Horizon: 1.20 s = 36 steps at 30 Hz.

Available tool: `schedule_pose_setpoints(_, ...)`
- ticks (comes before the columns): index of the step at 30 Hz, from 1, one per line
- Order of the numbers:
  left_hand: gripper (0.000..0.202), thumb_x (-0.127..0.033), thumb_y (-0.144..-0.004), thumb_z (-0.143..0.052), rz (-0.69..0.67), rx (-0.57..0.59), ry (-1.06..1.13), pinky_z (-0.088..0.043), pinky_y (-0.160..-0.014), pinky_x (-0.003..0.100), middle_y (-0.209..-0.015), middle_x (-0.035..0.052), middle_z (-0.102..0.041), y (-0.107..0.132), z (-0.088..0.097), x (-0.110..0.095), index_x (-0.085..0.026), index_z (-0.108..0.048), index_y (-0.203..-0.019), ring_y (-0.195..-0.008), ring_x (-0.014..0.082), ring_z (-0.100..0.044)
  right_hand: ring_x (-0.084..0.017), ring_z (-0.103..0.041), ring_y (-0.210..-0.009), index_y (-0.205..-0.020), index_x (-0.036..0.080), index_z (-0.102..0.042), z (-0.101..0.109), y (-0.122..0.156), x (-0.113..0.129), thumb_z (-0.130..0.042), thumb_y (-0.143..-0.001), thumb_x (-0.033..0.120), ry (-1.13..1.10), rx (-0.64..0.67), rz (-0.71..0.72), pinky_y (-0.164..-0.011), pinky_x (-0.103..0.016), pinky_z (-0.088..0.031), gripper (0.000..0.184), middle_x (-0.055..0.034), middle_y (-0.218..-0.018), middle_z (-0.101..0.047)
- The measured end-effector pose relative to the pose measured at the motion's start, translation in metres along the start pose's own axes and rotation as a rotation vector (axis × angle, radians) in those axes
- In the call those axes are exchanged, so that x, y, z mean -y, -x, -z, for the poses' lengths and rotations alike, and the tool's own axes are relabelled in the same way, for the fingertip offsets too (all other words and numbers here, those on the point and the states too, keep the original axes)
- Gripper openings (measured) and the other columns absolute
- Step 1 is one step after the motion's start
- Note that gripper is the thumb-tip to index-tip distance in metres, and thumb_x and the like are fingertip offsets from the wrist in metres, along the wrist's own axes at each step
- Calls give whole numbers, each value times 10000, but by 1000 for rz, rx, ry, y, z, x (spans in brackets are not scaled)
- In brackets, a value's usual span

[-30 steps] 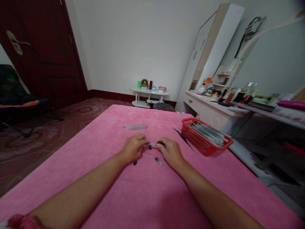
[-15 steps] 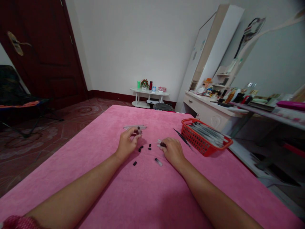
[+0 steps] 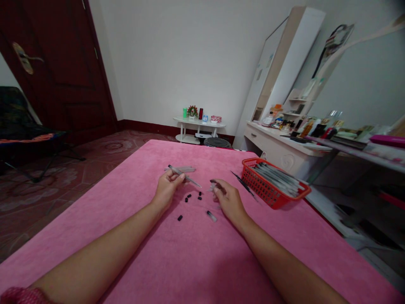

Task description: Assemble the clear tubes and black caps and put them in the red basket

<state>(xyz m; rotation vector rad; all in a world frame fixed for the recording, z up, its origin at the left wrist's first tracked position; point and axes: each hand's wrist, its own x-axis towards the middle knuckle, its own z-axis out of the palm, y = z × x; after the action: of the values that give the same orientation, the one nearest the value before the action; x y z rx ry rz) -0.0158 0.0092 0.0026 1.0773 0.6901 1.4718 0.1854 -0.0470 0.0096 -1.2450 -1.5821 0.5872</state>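
In the head view, the left hand (image 3: 167,186) grips a pen (image 3: 191,180), slanting down rightward over the pink cloth (image 3: 152,253). The right hand (image 3: 230,200) grasps a blurred pale piece (image 3: 212,186). Black pieces (image 3: 180,218) lie between and nearer; a red basket (image 3: 277,200) stands right.

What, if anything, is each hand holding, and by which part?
The left hand pinches a pen around its middle. The right hand holds a pale piece, too blurred to tell what it is or where it's gripped.
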Motion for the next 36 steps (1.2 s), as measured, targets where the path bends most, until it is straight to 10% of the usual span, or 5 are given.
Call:
schedule_pose_setpoints(7,370,-332,-638,-778,47,-8,44,-549,-672,233,-774,22,-671,-1,2,1,-126,-595,-884,-692,119,-647,-127,-577,-599,-730,165,-568,2,-2,7,-559,-776,345,-136,-114,-52,-546,-230,-485,186,-9,-673,-595)
schedule_pose_setpoints(19,347,-286,-608,-797,101,-21,71,-569,-658,228,-707,28,-670,4,-7,-6,-115,-567,-805,-654,135,-666,-128,-616,-588,-823,158,-574,-3,-2,12,-676,-689,398,-554,-86,-264,-513,-228,-502,293,-53,-734,-680)
schedule_pose_setpoints(36,252,-172,-608,-790,250,-14,151,-585,-635,236,-657,41,-679,9,-16,-8,-102,-567,-702,-631,161,-685,-162,-647,-669,-823,182,-581,-8,4,21,-587,-758,282,-161,-49,-17,-613,-272,-525,119,-17,-749,-636)
